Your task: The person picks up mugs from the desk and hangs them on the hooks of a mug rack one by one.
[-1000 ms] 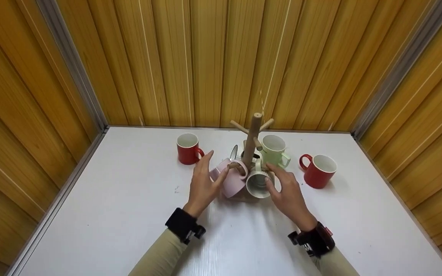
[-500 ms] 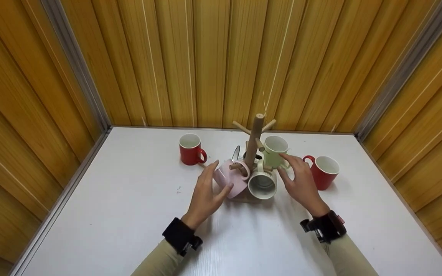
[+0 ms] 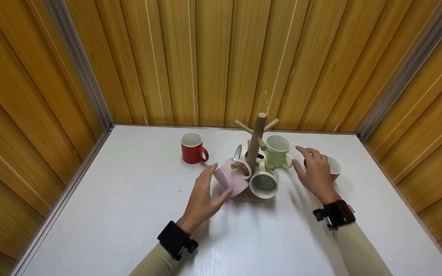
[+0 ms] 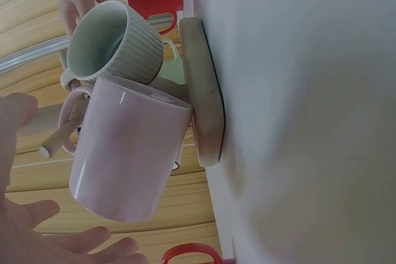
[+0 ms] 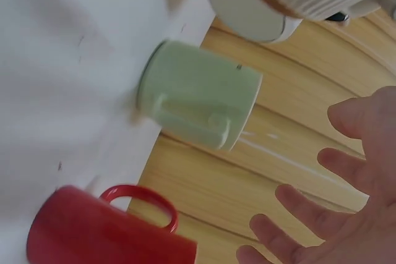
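A wooden mug tree (image 3: 257, 140) carries a pink mug (image 3: 229, 179) and a ribbed off-white mug (image 3: 257, 188), hung by their handles on its lower pegs. My left hand (image 3: 201, 201) is beside the pink mug, fingers spread; the left wrist view shows a gap between fingers and mug. Over the table at the right, my right hand (image 3: 316, 176) holds nothing, its fingers apart. It is between an upright light green mug (image 3: 276, 155) and a red mug (image 3: 335, 168), which it partly covers in the head view.
Another red mug (image 3: 191, 148) stands upright at the back left, handle facing right. Behind the post, a further white mug (image 5: 247, 7) is partly hidden. Bare upper pegs (image 3: 243, 125) stick out from the post. Wood-patterned walls (image 3: 209, 61) border the white table (image 3: 136, 172).
My right hand has moved away from the off-white mug, rightward past the green mug towards the right red mug. My left hand has drawn slightly down and stays beside the pink mug.
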`<state>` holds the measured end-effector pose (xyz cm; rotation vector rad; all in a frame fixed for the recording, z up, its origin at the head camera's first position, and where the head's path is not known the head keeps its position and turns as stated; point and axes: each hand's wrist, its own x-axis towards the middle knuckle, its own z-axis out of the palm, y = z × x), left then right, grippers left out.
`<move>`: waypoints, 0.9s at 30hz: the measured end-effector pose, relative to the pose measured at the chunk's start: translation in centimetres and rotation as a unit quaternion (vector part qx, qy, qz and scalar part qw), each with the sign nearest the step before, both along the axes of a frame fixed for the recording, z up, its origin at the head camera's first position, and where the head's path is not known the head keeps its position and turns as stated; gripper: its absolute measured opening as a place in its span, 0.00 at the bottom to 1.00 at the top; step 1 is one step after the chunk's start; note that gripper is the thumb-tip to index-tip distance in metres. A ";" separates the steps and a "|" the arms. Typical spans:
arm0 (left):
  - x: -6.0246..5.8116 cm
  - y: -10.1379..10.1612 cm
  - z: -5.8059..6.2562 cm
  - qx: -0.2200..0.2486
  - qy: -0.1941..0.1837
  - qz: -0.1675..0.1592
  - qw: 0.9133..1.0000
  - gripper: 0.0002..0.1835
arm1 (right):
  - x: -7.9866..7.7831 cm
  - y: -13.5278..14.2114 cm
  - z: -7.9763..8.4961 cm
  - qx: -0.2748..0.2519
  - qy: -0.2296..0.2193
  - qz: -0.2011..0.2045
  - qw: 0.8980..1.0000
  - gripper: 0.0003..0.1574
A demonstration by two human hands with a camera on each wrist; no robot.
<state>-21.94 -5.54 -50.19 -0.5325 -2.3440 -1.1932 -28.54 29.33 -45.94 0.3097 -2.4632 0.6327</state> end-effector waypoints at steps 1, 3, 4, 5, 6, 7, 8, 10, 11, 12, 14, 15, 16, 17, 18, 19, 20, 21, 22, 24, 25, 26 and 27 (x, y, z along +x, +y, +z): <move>0.1 -0.1 0.0 0.000 -0.002 0.000 1.000 0.44 | -0.2 0.3 0.0 0.004 -0.004 -0.007 1.000 0.29; 0.1 -0.3 0.0 0.002 0.000 0.003 1.000 0.44 | -0.4 0.8 -0.1 0.015 -0.010 -0.017 1.000 0.29; 0.1 -0.4 -0.1 0.004 0.001 0.003 1.000 0.44 | -0.5 1.0 -0.1 0.019 -0.014 -0.022 0.999 0.29; 0.1 -0.4 -0.1 0.005 0.002 0.004 1.000 0.44 | -0.6 1.2 -0.2 0.023 -0.018 -0.026 0.999 0.29; 0.2 -0.5 -0.2 0.006 0.005 0.005 1.000 0.44 | -0.7 1.4 -0.2 0.026 -0.021 -0.028 0.999 0.29; 0.2 -0.6 -0.2 0.007 0.005 0.005 1.000 0.44 | -0.7 1.6 -0.3 0.028 -0.024 -0.030 0.999 0.29; 0.2 -0.6 -0.3 0.007 0.006 0.005 1.000 0.44 | -0.8 1.8 -0.4 0.030 -0.028 -0.032 0.999 0.29; 0.3 -0.7 -0.5 0.004 0.005 0.005 1.000 0.44 | -0.8 2.3 -0.6 0.035 -0.033 -0.036 0.998 0.29; 0.4 -0.8 -0.5 0.002 0.006 0.006 1.000 0.44 | -0.9 2.4 -0.6 0.038 -0.035 -0.037 0.998 0.29; 0.4 -0.9 -0.6 0.000 0.007 0.007 1.000 0.43 | -1.0 2.6 -0.6 0.040 -0.038 -0.038 0.998 0.29; 0.5 -1.0 -0.7 -0.005 0.008 0.009 1.000 0.43 | -1.2 2.9 -0.7 0.046 -0.051 -0.044 0.997 0.29; 0.6 -1.0 -0.8 -0.006 0.009 0.010 1.000 0.43 | -1.3 3.1 -0.7 0.050 -0.060 -0.048 0.996 0.29; 0.6 -1.1 -0.8 -0.007 0.009 0.011 1.000 0.43 | -1.3 3.2 -0.7 0.052 -0.071 -0.052 0.995 0.29; 0.6 -1.1 -0.9 -0.008 0.010 0.011 1.000 0.43 | -1.4 3.4 -0.8 0.055 -0.082 -0.056 0.994 0.29; 0.6 -1.1 -0.9 -0.009 0.010 0.012 1.000 0.43 | -1.5 3.5 -0.8 0.057 -0.094 -0.060 0.992 0.30; 0.6 -1.2 -0.9 -0.009 0.010 0.012 1.000 0.43 | -1.6 3.7 -0.8 0.059 -0.105 -0.065 0.991 0.30; 0.7 -1.2 -0.9 -0.008 0.010 0.011 1.000 0.43 | -1.7 3.8 -0.8 0.059 -0.115 -0.069 0.989 0.30; 0.7 -1.2 -1.0 -0.008 0.010 0.009 1.000 0.43 | -1.8 3.9 -0.8 0.057 -0.125 -0.073 0.988 0.31; 0.7 -1.3 -0.9 -0.008 0.011 0.008 1.000 0.43 | -1.9 4.1 -0.8 0.055 -0.134 -0.076 0.986 0.31; 0.7 -1.3 -0.9 -0.006 0.013 0.007 1.000 0.43 | -2.1 4.4 -0.8 0.051 -0.149 -0.082 0.984 0.32; 0.7 -1.4 -0.9 -0.006 0.014 0.007 1.000 0.43 | -2.2 4.5 -0.8 0.049 -0.154 -0.083 0.983 0.32; 0.7 -1.4 -0.9 -0.006 0.015 0.007 1.000 0.43 | -2.3 4.6 -0.8 0.047 -0.158 -0.084 0.983 0.32; 0.7 -1.4 -0.9 -0.005 0.015 0.007 1.000 0.43 | -2.3 4.8 -0.8 0.048 -0.161 -0.084 0.982 0.32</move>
